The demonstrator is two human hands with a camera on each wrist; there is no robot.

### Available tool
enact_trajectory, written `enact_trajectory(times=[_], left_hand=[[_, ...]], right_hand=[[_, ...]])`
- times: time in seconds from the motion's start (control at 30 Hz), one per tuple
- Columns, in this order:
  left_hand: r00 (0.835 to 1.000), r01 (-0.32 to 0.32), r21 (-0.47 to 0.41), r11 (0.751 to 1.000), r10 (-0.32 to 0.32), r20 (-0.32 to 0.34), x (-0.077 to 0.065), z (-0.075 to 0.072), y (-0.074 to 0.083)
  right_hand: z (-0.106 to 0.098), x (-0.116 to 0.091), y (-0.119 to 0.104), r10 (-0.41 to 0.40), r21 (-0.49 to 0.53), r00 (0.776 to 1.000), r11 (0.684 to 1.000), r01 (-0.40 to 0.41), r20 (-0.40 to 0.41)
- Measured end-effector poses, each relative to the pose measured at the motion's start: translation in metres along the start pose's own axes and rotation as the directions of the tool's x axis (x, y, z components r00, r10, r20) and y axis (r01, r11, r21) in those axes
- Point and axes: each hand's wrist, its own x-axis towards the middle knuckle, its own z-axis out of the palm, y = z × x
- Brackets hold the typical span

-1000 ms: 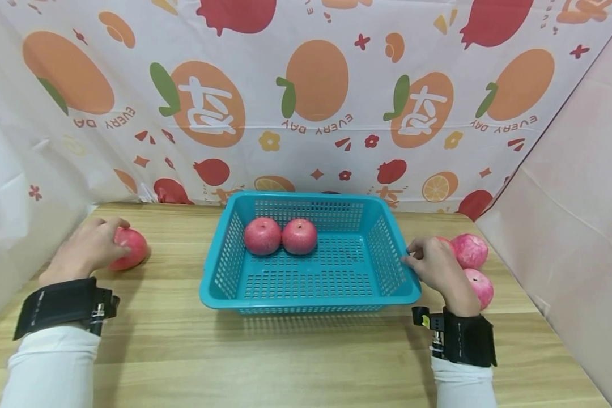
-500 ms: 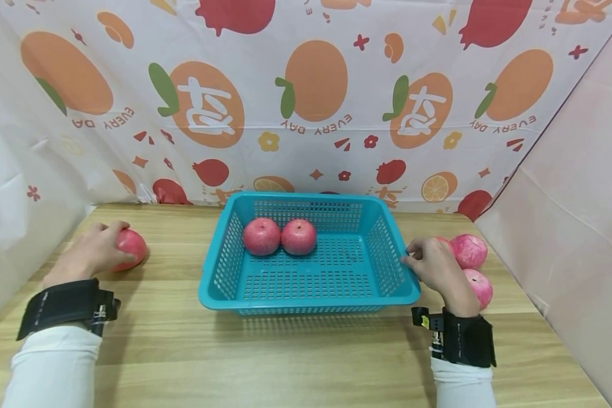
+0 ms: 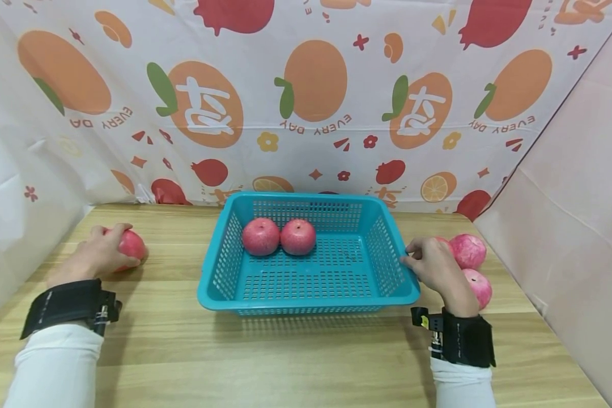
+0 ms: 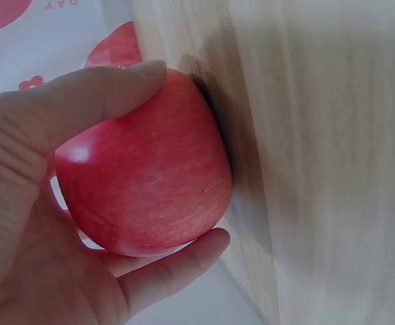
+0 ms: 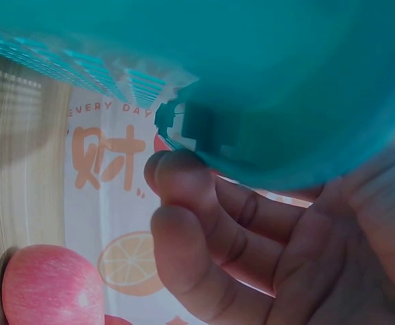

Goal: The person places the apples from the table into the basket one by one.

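Observation:
On the left side of the table, my left hand point(image 3: 94, 254) is around a red apple point(image 4: 146, 169) that sits on the wood. The left wrist view shows the thumb along one side of it and fingers curved along the opposite side. My right hand point(image 3: 436, 269) holds the right rim of a turquoise plastic basket point(image 3: 308, 303), its fingers point(image 5: 183, 237) curled beneath the edge. Two apples, one point(image 3: 261, 237) at the left and another point(image 3: 298, 237) touching or close beside it, lie in the back left part of the basket.
Right of the basket, beside and partly behind my right hand, are a pinkish apple point(image 3: 468, 251), a second apple point(image 3: 478, 288) and a mostly hidden red one point(image 3: 445, 245). A fruit-print cloth point(image 3: 316, 147) hangs along the table's back edge, with pale sheeting point(image 3: 576, 215) at the right.
My left hand has slid a little to the right, farther around the apple, which stays on the table. The right hand and the basket look still.

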Motion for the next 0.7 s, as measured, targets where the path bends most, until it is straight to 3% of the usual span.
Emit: enact_trajectory(times=[0.7], left_hand=[[1.000, 0.010, -0.025, 1.000, -0.009, 0.026, -0.0033, 0.0021, 0.0005]], right_hand=[[-0.0005, -0.0013, -0.0029, -0.005, -0.021, 1.000, 1.000, 0.006, 0.009]])
